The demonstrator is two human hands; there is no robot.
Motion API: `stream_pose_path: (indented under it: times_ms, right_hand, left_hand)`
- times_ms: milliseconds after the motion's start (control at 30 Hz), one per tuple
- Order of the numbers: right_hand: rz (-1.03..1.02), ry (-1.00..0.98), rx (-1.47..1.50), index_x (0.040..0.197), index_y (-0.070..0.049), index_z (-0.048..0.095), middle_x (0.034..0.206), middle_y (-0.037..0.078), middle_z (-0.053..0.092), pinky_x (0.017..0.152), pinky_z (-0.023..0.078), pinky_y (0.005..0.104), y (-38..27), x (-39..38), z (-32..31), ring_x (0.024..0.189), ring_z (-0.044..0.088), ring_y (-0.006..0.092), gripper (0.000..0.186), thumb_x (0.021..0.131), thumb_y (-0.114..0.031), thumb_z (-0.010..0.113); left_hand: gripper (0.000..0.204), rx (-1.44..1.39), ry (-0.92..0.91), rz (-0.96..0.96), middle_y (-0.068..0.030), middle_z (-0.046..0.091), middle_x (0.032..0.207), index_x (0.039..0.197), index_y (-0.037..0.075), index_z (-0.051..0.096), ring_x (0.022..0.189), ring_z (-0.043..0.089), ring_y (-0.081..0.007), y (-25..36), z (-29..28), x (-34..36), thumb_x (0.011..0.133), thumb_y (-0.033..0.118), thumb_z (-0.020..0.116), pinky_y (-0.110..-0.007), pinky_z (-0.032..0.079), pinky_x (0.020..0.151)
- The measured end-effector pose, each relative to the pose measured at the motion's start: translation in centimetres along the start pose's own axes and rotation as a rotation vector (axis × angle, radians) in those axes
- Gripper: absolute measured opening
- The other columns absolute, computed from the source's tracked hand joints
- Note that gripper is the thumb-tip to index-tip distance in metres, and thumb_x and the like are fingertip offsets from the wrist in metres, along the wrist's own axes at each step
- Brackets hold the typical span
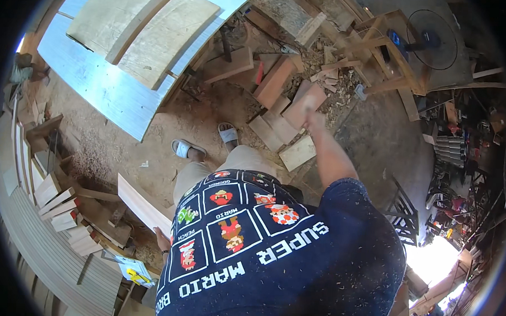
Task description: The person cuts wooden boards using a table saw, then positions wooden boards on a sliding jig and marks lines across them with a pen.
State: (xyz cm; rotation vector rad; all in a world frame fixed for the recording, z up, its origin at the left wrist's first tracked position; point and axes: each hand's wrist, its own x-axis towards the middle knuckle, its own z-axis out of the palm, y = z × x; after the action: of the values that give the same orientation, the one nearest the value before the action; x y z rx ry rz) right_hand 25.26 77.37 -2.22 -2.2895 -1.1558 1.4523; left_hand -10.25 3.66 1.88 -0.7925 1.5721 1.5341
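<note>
My left hand point(162, 240) is closed on the lower end of a long pale wooden board point(141, 201), which slants up and away at my left side. Out in front to the right, my right hand point(312, 116) grips the edge of a reddish wooden block point(304, 104), thumb on top; its other fingers are hidden. That block is at the top of a pile of cut wood pieces. Beside it are a darker block point(275, 81), a paler plank point(266, 132) and a light square-ended piece point(297, 154).
A blue-white table point(107, 91) with curved wooden panels stands far left. Stacked offcuts point(67, 213) lie at the left by a ribbed surface point(44, 245). Wood chips point(329, 60) litter the floor near a fan point(431, 39). Dark clutter point(458, 182) fills the right side.
</note>
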Motion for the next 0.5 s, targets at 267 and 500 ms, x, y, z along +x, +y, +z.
stream_pose_path:
  times_ms: [267,500]
  right_hand:
    - [-1.065,-0.019,-0.789,0.122,-0.003,0.059,0.096,0.012,0.066,0.069,0.051,0.038,-2.3,9.0,0.7,0.082,0.064,0.0196,0.038,0.099,-0.031,0.047]
    - [-0.749,-0.754,-1.232,0.094,0.0,0.07,0.089,0.019,0.072,0.07,0.052,0.0396,0.1,-11.0,15.9,0.081,0.069,0.0255,0.036,0.094,-0.033,0.059]
  left_hand:
    - [0.068,-0.234,0.214,-0.165,-0.0173,0.055,0.138,0.143,-0.001,0.042,0.126,0.053,-0.0306,-6.1,1.7,-5.9,0.101,0.053,0.04,-0.042,0.041,0.109]
    - [0.057,-0.61,0.1,-0.285,-0.0171,0.069,0.116,0.13,-0.001,0.056,0.101,0.068,-0.0254,-23.5,-2.0,-6.9,0.099,0.046,0.047,-0.041,0.053,0.095]
